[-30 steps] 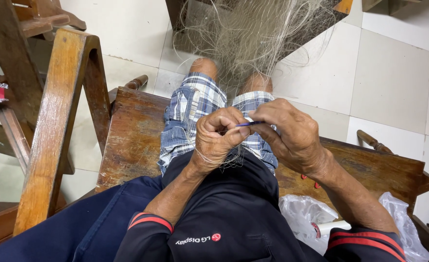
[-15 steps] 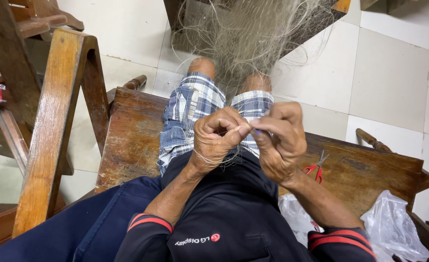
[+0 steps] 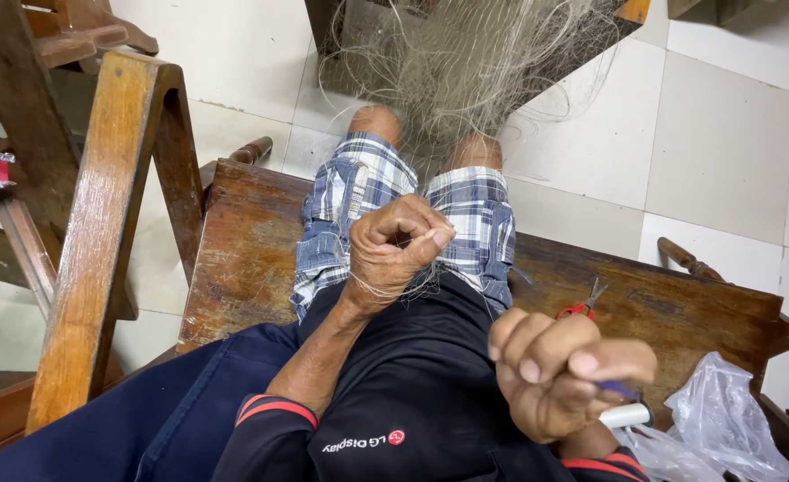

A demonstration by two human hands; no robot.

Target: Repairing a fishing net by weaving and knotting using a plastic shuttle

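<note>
We kept our left hand (image 3: pixel 398 250) fisted on thin fishing line (image 3: pixel 385 290) above our lap; our right hand (image 3: pixel 559 370), curled near the camera, pinched a blue netting needle (image 3: pixel 620 390), the net (image 3: pixel 475 62) hanging beyond our knees

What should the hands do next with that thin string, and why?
Probably bring the right hand back toward the left hand. The right hand is drawn off to the side, gripping a small blue and white tool, while the left fingers pinch the fine net threads over the lap. The thread looks pulled through, so the tool likely needs to return for another pass.
</note>
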